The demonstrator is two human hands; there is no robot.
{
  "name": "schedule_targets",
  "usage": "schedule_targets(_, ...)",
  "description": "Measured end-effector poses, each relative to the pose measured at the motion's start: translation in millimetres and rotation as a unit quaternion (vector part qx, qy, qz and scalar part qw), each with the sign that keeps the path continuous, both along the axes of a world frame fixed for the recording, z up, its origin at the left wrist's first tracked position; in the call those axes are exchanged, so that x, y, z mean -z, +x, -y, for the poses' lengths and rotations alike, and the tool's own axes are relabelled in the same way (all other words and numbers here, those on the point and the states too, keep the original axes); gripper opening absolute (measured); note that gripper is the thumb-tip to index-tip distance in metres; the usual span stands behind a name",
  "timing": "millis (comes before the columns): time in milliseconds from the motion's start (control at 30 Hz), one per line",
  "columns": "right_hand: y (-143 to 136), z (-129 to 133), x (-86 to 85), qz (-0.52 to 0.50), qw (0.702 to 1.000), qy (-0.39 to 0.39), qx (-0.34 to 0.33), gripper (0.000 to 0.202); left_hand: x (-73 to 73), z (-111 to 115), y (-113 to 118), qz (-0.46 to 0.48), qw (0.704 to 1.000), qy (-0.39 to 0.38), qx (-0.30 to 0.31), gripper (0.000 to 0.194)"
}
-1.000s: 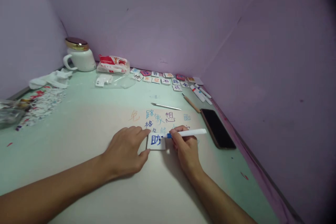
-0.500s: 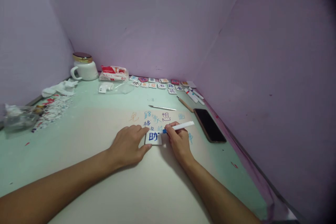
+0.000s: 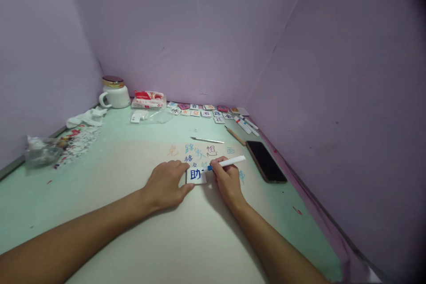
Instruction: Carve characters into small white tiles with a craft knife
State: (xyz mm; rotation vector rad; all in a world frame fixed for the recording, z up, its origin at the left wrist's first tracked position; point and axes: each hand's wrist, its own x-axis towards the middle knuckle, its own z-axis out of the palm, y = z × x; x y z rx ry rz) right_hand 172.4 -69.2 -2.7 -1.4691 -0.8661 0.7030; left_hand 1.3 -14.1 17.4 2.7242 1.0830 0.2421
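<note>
Between my hands lies a small white square tile (image 3: 197, 181) bearing a dark blue handwritten character. My left hand (image 3: 168, 183) grips it by the left side, fingertips at the upper edge and thumb at the lower. In my right hand (image 3: 227, 180) is a white marker (image 3: 234, 160) with a blue section near its tip, held in a pinch and slanting down to the left. Its tip is at the right part of the character; I cannot tell whether it touches. Beneath the tile, a pale sheet (image 3: 133, 230) carries several coloured characters, some hidden by my hands.
A craft knife (image 3: 207, 140), a wooden-handled tool (image 3: 235, 136) and a phone (image 3: 266, 161) lie beyond and right. Lettered tiles (image 3: 206, 114) and markers (image 3: 246, 125) line the back. Farther left are a lidded white mug (image 3: 117, 96), a red-white packet (image 3: 149, 100) and paper scraps (image 3: 80, 144).
The view has shifted slightly, so the back objects sit lower and farther right. The marker tip has moved slightly on the tile's right side. Both hands keep their holds.
</note>
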Motion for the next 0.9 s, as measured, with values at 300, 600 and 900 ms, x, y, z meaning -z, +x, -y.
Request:
schedule_targets(300, -0.3, -0.2, 1.0, 0.002, 1.0, -0.001, 0.0, 0.024, 1.9, -0.4, -0.5, 0.011, 1.0, 0.002, -0.001, 0.031)
schedule_targets(600, -0.4, 0.8, 0.6, 0.005, 1.0, -0.001, -0.016, 0.022, 3.2, -0.6, -1.6, 0.008, 1.0, 0.008, 0.004, 0.032)
schedule_targets(900, -0.2, 2.2, -0.4, 0.021, 0.998, 0.004, -0.063, 0.021, 2.0, 0.8, -1.3, -0.003, 1.0, 0.013, 0.009, 0.034)
